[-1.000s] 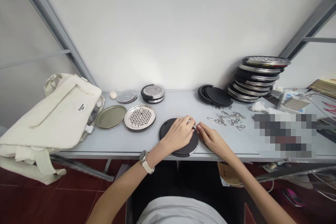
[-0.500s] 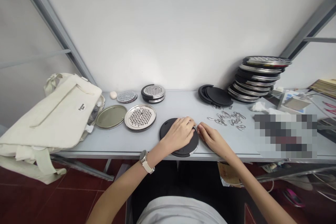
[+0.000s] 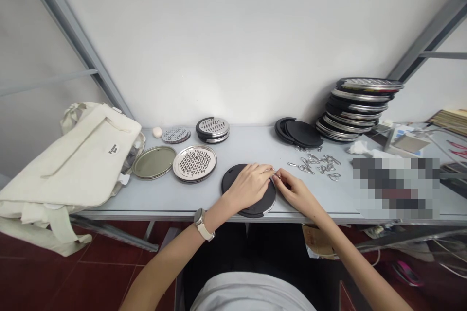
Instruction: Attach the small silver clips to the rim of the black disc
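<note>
My left hand (image 3: pixel 251 183) lies over a black round disc (image 3: pixel 232 179) with a silver rim, close to the table's front edge. Its fingers press together and wrap toward the disc's right side, their tips beside a small metal clasp (image 3: pixel 276 173). From the right, my right hand (image 3: pixel 294 191) pinches that clasp between thumb and finger at the disc's edge. How the clasp meets the disc is too small to tell. Several similar metal clasps (image 3: pixel 323 165) lie loose to the right, beyond my right hand.
Round metal graters (image 3: pixel 195 163) and an olive-coloured lid (image 3: pixel 154 162) lie left. A small grater stack (image 3: pixel 213 129) sits behind. Black round covers (image 3: pixel 303 134) and a tall stack of discs (image 3: pixel 359 109) stand back right. A cream bag (image 3: pixel 80 155) overhangs the left edge.
My right hand has shifted slightly, and the metal clasp now shows between the fingertips of both hands. The left fingers reach a little further right. The disc stays in place.
</note>
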Demonstrator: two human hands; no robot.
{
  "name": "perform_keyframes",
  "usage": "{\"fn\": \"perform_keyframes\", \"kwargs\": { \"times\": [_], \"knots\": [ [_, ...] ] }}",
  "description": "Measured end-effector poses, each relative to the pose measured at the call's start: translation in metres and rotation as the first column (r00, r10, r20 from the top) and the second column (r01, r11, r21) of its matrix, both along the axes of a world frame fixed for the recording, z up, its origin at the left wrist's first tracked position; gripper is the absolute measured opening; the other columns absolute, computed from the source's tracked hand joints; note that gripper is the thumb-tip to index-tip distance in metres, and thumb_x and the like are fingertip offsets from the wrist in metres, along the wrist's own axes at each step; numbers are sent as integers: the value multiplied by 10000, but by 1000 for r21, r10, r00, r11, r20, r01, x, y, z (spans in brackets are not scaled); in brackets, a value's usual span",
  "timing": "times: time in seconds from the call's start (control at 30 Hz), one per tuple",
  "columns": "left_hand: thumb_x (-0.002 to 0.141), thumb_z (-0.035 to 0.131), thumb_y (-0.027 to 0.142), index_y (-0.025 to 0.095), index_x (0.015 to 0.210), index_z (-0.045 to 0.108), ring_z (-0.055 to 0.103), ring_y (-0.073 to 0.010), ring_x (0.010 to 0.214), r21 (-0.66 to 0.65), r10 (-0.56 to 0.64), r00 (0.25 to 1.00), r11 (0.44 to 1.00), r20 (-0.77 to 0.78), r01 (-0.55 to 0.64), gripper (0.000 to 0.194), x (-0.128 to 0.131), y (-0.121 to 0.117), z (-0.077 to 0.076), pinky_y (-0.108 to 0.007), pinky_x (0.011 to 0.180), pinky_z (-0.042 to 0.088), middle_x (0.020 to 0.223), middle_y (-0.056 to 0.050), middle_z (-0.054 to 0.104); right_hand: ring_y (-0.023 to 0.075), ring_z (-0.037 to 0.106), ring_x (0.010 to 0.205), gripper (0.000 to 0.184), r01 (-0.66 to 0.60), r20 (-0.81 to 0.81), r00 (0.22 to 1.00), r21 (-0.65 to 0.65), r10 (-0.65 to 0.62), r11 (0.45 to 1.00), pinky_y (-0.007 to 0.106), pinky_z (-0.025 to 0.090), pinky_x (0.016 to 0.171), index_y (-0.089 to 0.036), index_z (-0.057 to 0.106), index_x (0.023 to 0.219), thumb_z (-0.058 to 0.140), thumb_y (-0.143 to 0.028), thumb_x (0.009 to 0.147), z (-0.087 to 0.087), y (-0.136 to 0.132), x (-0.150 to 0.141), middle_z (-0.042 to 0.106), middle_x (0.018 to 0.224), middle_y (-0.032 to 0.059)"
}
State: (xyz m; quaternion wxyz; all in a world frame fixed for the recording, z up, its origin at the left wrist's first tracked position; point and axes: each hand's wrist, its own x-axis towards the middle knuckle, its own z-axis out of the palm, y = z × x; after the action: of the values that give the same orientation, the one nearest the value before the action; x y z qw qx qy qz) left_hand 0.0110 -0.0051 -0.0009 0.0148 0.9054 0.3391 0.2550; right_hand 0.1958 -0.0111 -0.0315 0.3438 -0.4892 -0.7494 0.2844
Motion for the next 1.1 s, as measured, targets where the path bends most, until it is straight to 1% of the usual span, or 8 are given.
{"fn": "perform_keyframes", "kwargs": {
  "times": [0.3, 0.47, 0.83, 0.97, 1.1],
  "knots": [
    [947, 449, 188, 135, 1149, 566, 533, -211, 1119, 2, 51, 999, 999, -6, -51, 239, 0, 0, -3, -361, 993, 409, 1216, -82, 581, 134, 408, 595, 244, 1, -14, 1000, -12, -1, 1000, 259, 348, 604, -223, 429, 817, 372, -401, 973, 3, -2, 0, 416, 634, -52],
    [943, 461, 201, 137, 1117, 569, 537, -215, 1111, -12, 69, 998, 998, -3, -69, 215, 1, 0, -2, -370, 992, 412, 1190, -90, 580, 131, 394, 574, 272, 5, -16, 1000, -7, -5, 1000, 257, 344, 588, -222, 411, 774, 365, -400, 974, 4, -2, 0, 390, 608, -55],
    [933, 454, 166, 151, 1242, 493, 527, -208, 1137, -36, 32, 998, 999, 48, -31, 312, 0, 0, -2, -366, 1003, 415, 1215, -81, 570, 129, 386, 560, 316, 25, 14, 1000, 21, -25, 999, 254, 339, 562, -225, 360, 714, 369, -416, 965, 4, -2, -2, 372, 596, -55],
    [933, 458, 177, 158, 1236, 484, 525, -214, 1140, -48, 36, 999, 998, 40, -34, 304, 1, 0, -2, -377, 1004, 415, 1217, -84, 565, 133, 423, 552, 311, 34, 29, 999, 25, -34, 999, 257, 357, 556, -226, 368, 710, 350, -396, 970, 5, -2, -2, 414, 583, -49],
    [934, 466, 182, 145, 1223, 483, 518, -201, 1144, -39, 51, 998, 998, 23, -50, 292, 1, 0, -2, -358, 1011, 412, 1210, -82, 564, 138, 449, 561, 324, 42, 38, 998, 19, -42, 999, 262, 374, 575, -228, 361, 701, 332, -393, 978, 6, -2, -2, 432, 588, -46]
  ]
}}
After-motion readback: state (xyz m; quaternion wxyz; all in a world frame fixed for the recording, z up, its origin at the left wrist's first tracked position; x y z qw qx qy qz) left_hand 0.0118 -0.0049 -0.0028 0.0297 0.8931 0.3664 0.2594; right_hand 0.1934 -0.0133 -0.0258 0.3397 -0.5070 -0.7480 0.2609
